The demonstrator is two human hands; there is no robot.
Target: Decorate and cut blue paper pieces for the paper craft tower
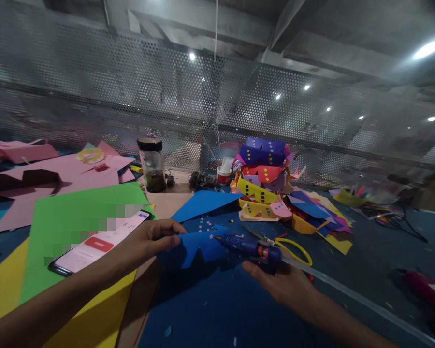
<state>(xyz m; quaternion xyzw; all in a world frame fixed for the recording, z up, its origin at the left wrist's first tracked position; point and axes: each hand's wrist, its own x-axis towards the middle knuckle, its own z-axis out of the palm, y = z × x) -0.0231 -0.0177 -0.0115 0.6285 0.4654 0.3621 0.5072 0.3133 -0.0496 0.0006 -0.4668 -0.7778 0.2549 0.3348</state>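
Observation:
My left hand (157,238) pinches the left end of a blue paper cutout (195,247) with a notched lower edge. In my right hand (286,282) is a blue hot glue gun (241,244), its nozzle pointing left at the cutout's upper right part. Whether the tip touches the paper I cannot tell. A long translucent glue stick (348,291) runs out of the gun's back toward the lower right. Tiny paper squares (205,224) lie just behind the cutout. Scissors with yellow handles (300,247) rest partly hidden behind the gun.
At left, a phone (105,244) lies on green paper (54,217), with pink sheets (79,174) beyond. A lidded jar (152,166) and a paper cup (224,175) stand at the back. Stacked decorated paper pieces (263,171) rise behind the scissors. A magenta tool (426,288) lies far right.

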